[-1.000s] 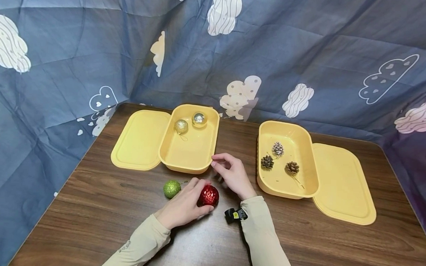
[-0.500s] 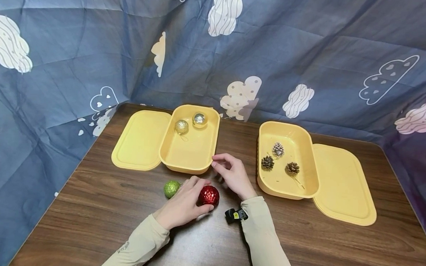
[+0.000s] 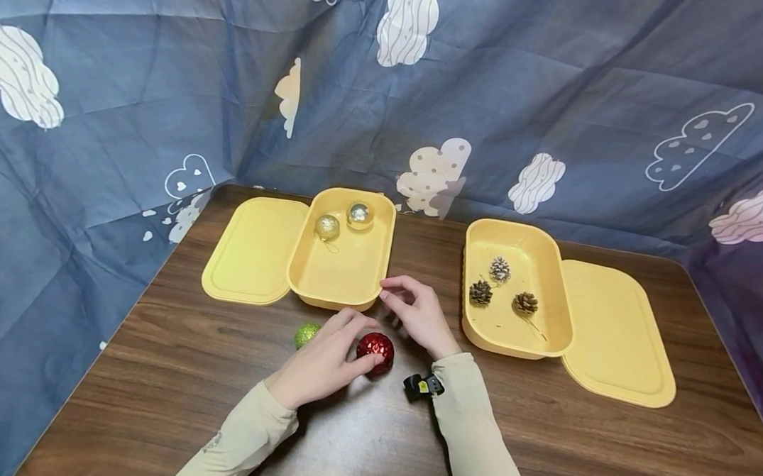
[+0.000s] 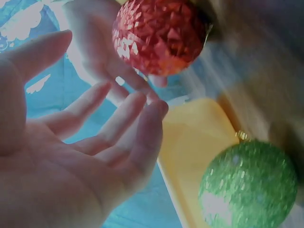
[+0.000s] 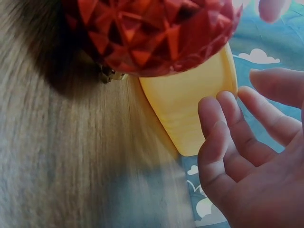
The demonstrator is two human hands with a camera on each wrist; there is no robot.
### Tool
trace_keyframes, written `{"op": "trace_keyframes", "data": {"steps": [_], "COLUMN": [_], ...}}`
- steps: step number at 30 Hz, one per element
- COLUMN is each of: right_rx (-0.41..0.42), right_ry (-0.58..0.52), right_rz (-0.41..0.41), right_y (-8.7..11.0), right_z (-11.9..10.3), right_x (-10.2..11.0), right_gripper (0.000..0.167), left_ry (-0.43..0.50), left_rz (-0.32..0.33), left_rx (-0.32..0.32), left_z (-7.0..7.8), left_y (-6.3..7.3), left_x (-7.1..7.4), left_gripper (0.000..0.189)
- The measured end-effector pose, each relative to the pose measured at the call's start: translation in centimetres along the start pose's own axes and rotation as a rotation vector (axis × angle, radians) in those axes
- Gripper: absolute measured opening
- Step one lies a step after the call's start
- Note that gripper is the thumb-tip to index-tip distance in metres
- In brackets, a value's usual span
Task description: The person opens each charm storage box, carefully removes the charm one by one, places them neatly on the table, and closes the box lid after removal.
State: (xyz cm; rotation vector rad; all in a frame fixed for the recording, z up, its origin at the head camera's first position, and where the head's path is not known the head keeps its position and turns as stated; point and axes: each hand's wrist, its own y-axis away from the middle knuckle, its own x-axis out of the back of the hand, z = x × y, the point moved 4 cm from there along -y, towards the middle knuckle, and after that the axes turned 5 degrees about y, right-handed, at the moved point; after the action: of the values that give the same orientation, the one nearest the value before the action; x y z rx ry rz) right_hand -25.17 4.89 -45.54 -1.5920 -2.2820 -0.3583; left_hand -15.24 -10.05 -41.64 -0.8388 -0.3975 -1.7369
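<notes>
A shiny red faceted Christmas ball sits on the table. My left hand hovers beside it with loosely bent fingers; in the left wrist view a gap shows between the hand and the ball. Behind that hand lies a glittery green ball, partly covered in the head view and plain in the left wrist view. My right hand has its fingertips at the near right corner of the left yellow box. Whether they touch the rim, I cannot tell. Its palm holds nothing.
A gold glitter ball and a shiny gold ball lie in the left box. The right yellow box holds three pine cones. Flat yellow lids lie beside both boxes. A patterned blue curtain hangs behind.
My left hand has drawn slightly away and up, so its thumb crosses in front of the red ball and more of the green ball is covered. My right hand has stayed put.
</notes>
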Motion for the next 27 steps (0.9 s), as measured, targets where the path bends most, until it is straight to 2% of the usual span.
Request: {"op": "trace_keyframes", "data": {"steps": [4, 7, 9, 12, 15, 18, 22, 27], "right_rx": [0.01, -0.003, -0.017, -0.032, -0.035, -0.026, -0.006, 0.022], "right_ry": [0.011, 0.003, -0.002, -0.009, 0.004, 0.025, 0.043, 0.073], "right_rz": [0.004, -0.004, -0.009, -0.02, -0.013, 0.004, 0.013, 0.037], "right_y": [0.0, 0.0, 0.0, 0.0, -0.1, -0.2, -0.2, 0.0], "right_z": [-0.2, -0.2, -0.2, -0.3, -0.3, -0.3, -0.5, -0.9], "right_x": [0.0, -0.1, -0.1, -0.1, -0.1, 0.0, 0.0, 0.2], "right_gripper": [0.027, 0.028, 0.028, 0.029, 0.029, 0.028, 0.026, 0.025], "left_ry": [0.007, 0.037, 0.049, 0.056, 0.053, 0.076, 0.135, 0.183], "left_rz": [0.036, 0.095, 0.158, 0.261, 0.309, 0.303, 0.259, 0.192], "left_rx": [0.002, 0.022, 0.068, 0.18, 0.28, 0.357, 0.441, 0.458], "left_z": [-0.5, -1.6, -2.8, -4.9, -6.9, -8.7, -10.5, -11.7], "left_y": [-0.1, -0.5, -0.8, -1.1, -1.4, -1.7, -2.0, -2.2], "left_x": [1.0, 2.6, 4.0, 6.3, 8.0, 8.9, 8.9, 8.2], "left_gripper": [0.038, 0.037, 0.037, 0.039, 0.043, 0.045, 0.048, 0.049]}}
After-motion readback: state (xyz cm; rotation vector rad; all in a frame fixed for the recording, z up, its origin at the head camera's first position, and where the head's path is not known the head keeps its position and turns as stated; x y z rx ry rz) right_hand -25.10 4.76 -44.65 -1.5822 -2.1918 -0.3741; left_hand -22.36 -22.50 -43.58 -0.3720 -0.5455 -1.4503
